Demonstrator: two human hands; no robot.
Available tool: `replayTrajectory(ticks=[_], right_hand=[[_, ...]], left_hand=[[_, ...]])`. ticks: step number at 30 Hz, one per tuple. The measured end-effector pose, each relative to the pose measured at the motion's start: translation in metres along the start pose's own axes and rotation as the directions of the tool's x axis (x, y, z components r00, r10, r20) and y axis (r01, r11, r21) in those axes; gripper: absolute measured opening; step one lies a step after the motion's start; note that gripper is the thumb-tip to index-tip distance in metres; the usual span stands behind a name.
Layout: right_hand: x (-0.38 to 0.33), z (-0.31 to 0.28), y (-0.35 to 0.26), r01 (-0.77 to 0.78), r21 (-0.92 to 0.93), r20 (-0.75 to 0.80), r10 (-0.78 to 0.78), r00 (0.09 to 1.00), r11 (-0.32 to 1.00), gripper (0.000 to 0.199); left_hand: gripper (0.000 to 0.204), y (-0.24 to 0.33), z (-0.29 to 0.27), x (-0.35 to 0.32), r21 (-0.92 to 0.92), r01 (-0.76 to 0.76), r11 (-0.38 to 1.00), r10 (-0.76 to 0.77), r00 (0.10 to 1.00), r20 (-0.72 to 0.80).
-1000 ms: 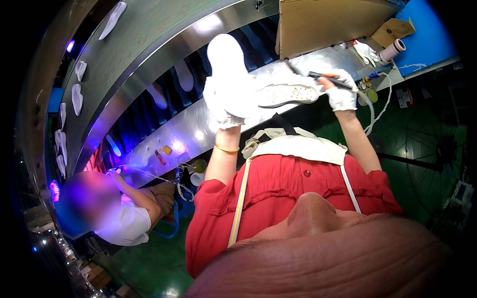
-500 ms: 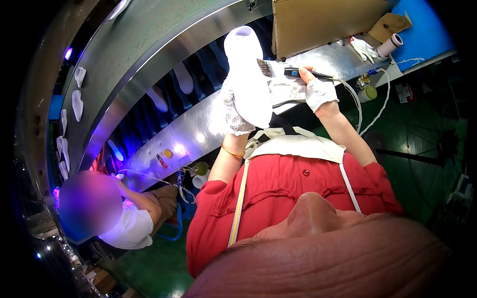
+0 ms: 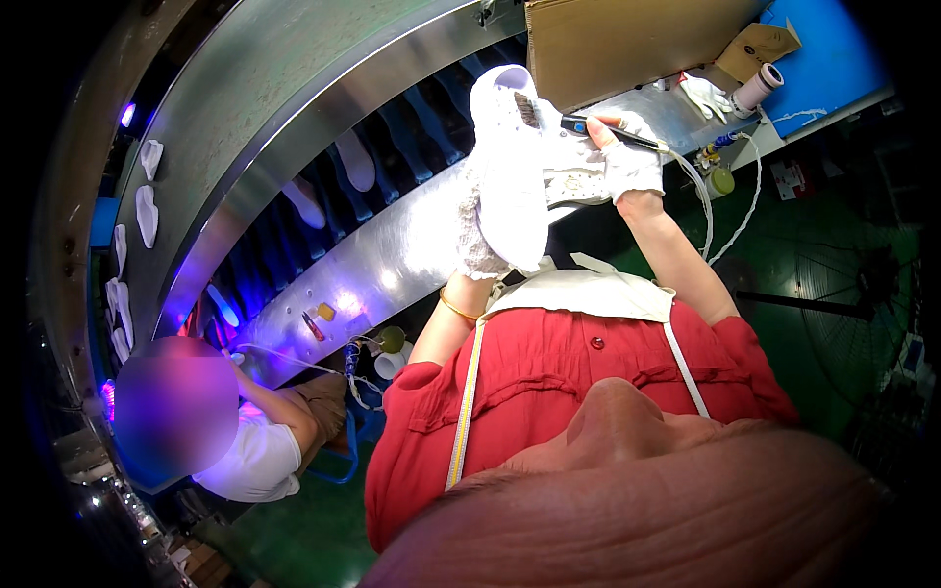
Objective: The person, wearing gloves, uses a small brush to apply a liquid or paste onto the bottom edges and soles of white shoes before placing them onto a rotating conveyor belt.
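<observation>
A white shoe (image 3: 512, 201), its ankle opening at the far end, is held up over the metal bench by my left hand (image 3: 474, 238). That hand wears a knitted white glove and wraps the shoe's left side; its fingertips are largely hidden. My right hand (image 3: 632, 169), in a glove that leaves fingertips bare, grips a black-handled brush (image 3: 580, 124). The dark bristles lie against or just over the shoe's upper near the opening; contact is hard to tell. Thin pale tubes (image 3: 698, 201) trail from the brush handle. Beneath the brush, another white shoe (image 3: 578, 186) rests on the bench.
A cardboard box (image 3: 627, 49) stands behind the hands. A white glove (image 3: 704, 96) and a pinkish roll (image 3: 757, 90) lie at far right. Curving leftward, a conveyor (image 3: 265, 93) carries white shoe pieces (image 3: 147, 216). A co-worker (image 3: 255, 446) sits at lower left, near red-handled pliers (image 3: 313, 326).
The shoe has tipped and shifted slightly right and nearer me, so its opening and upper now show. The brush has moved a little farther away, with its bristles over the upper.
</observation>
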State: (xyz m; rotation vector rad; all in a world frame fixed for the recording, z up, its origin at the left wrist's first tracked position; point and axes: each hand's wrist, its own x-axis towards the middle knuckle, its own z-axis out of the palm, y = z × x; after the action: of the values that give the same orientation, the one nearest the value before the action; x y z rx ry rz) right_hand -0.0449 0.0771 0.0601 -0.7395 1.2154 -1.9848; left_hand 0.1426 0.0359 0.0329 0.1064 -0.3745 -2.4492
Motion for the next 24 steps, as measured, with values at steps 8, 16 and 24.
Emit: replayTrajectory(ticks=[8, 16, 24], right_hand=[[-0.006, 0.001, -0.009, 0.144, -0.215, 0.112, -0.122, 0.986, 0.966, 0.014], [-0.012, -0.001, -0.005, 0.518, -0.390, 0.305, -0.424, 0.853, 0.762, 0.015], [-0.012, -0.002, 0.002, 0.512, -0.426, 0.379, -0.366, 0.850, 0.746, 0.016]], left_hand=[[0.063, 0.001, 0.016, 0.002, 0.033, -0.029, 0.999, 0.033, 0.991, -0.131], [0.054, 0.000, 0.019, 0.007, 0.004, -0.012, 1.000, 0.012, 0.997, -0.079], [0.054, 0.000, 0.029, 0.014, -0.021, -0.103, 0.994, 0.100, 0.990, -0.103]])
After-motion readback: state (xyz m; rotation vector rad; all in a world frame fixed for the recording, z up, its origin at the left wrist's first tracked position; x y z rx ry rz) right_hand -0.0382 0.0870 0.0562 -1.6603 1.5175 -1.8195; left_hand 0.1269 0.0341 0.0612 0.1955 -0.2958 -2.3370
